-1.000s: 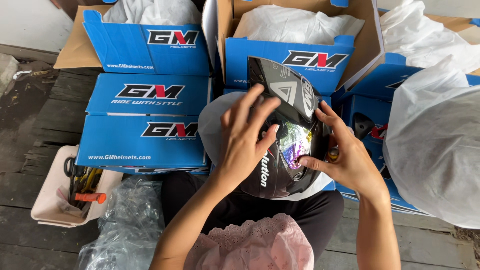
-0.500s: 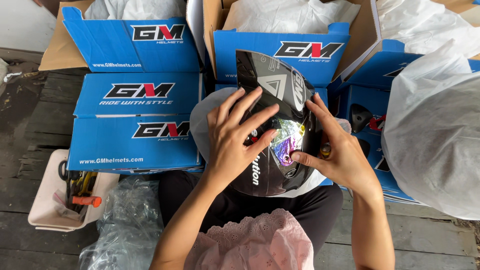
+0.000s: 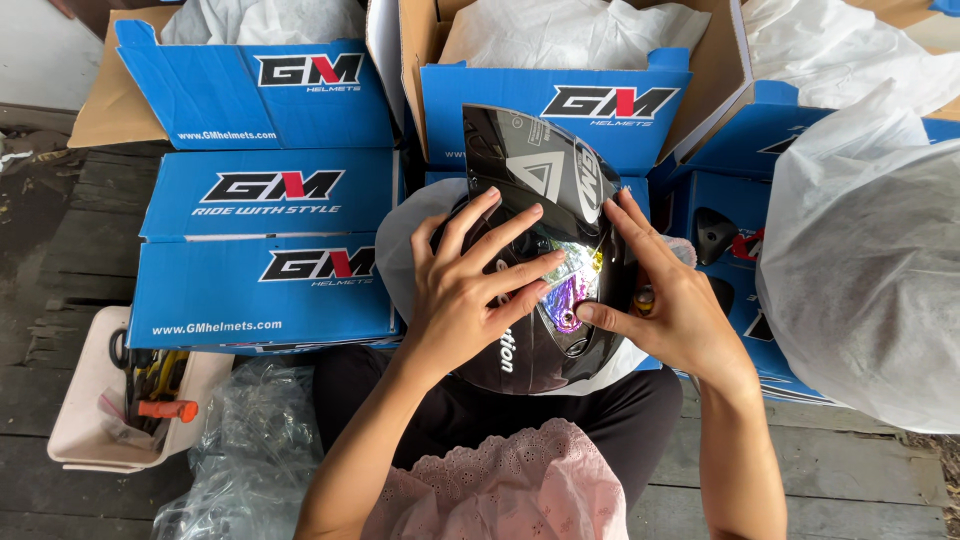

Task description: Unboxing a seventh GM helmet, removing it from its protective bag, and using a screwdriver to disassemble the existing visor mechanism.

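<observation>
A glossy black helmet [image 3: 530,345] rests on my lap, over a white cloth bag. Its dark visor [image 3: 535,165] is raised and stands up at the top. My left hand [image 3: 470,290] lies flat on the helmet's left side with the fingers spread. My right hand [image 3: 665,300] grips the right side, with the thumb pressing by a small iridescent piece [image 3: 572,285] at the visor's pivot. Both hands touch the helmet.
Blue cardboard boxes [image 3: 265,250] are stacked at left and behind. A white fabric-wrapped bundle [image 3: 870,290] sits at right. A beige tray [image 3: 95,445] with tools stands at lower left beside crumpled clear plastic [image 3: 250,450]. The floor is dark wooden planks.
The view has shifted slightly. My hands stay on the helmet, with the left fingers sliding a little over the shell and the right thumb moving in toward the pivot.
</observation>
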